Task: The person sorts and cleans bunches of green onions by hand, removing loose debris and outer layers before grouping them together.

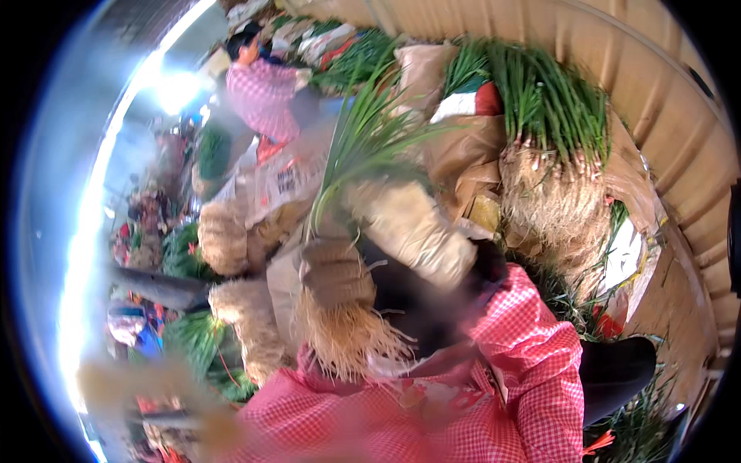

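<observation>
In a grey-brown work glove, my left hand [337, 272] is wrapped round a bunch of green onions [351, 150]. The long green leaves point up and away, and the pale stringy roots [351, 332] hang below my fist toward my lap. My gloved right hand [417, 230] reaches across from the right, close to the lower leaves. Its yellowish, soiled glove is smeared by motion, so the fingers do not show clearly. Whether it touches the leaves, I cannot tell.
A large pile of green onions [552, 116] lies at the right on brown sheeting, roots toward me. Rooty bundles [251, 320] lie at my left beside a white printed sack [289, 179]. A co-worker in a pink checked top [262, 96] is at the far left. A corrugated wall [617, 46] curves behind.
</observation>
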`<state>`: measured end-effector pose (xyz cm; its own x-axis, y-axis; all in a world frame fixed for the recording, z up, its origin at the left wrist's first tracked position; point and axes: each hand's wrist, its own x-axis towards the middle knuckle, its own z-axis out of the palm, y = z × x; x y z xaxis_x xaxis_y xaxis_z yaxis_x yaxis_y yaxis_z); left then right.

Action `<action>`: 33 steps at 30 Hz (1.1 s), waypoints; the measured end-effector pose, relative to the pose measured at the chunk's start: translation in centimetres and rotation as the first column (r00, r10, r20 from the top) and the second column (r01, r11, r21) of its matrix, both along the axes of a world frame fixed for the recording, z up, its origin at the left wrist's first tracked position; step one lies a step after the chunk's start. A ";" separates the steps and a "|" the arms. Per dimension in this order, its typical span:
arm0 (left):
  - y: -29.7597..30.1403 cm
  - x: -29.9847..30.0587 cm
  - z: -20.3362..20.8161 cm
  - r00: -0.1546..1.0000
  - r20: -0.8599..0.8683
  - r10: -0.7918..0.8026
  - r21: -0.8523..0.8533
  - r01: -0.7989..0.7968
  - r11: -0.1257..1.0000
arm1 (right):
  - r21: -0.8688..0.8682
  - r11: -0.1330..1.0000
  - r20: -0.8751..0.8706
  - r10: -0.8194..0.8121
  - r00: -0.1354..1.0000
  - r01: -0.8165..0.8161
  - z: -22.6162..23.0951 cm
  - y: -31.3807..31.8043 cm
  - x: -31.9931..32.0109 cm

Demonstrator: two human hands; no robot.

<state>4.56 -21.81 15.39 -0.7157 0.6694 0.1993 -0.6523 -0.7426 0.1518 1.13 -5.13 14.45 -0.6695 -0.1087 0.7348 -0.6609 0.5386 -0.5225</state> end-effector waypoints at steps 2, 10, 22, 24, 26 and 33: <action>-1.3 -0.7 0.0 0.998 0.002 0.067 -0.065 -0.067 0.996 | -0.026 1.000 0.048 -0.007 0.999 0.008 -0.4 1.5 -0.3; -5.4 -5.7 -0.7 0.981 -0.033 0.193 -0.678 -0.164 0.717 | -0.442 0.864 0.679 0.498 0.539 -0.241 -2.3 6.4 3.2; -5.7 -7.4 -9.7 0.947 0.318 0.039 -0.297 0.060 0.953 | 0.242 0.880 0.665 0.156 0.731 -0.408 -2.0 4.5 -1.0; -5.7 -7.0 -10.6 0.941 0.334 0.053 -0.403 0.092 0.911 | 0.355 0.833 0.590 0.153 0.793 -0.425 -3.2 3.3 -2.3; -5.7 -6.3 -10.2 0.935 0.349 0.069 -0.469 0.110 0.877 | 0.011 0.812 0.702 0.409 0.583 -0.584 -5.1 2.2 -4.7; -7.6 -6.4 -9.2 0.957 0.289 0.034 -0.359 0.075 0.930 | -0.291 0.893 0.897 0.380 0.227 -0.343 -7.5 -3.1 -8.4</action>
<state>-1.79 -29.43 6.23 -0.6906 0.6708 -0.2704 -0.7224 -0.6577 0.2133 -7.24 -8.24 6.93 -0.7843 -0.5288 -0.3243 0.1415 0.3564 -0.9235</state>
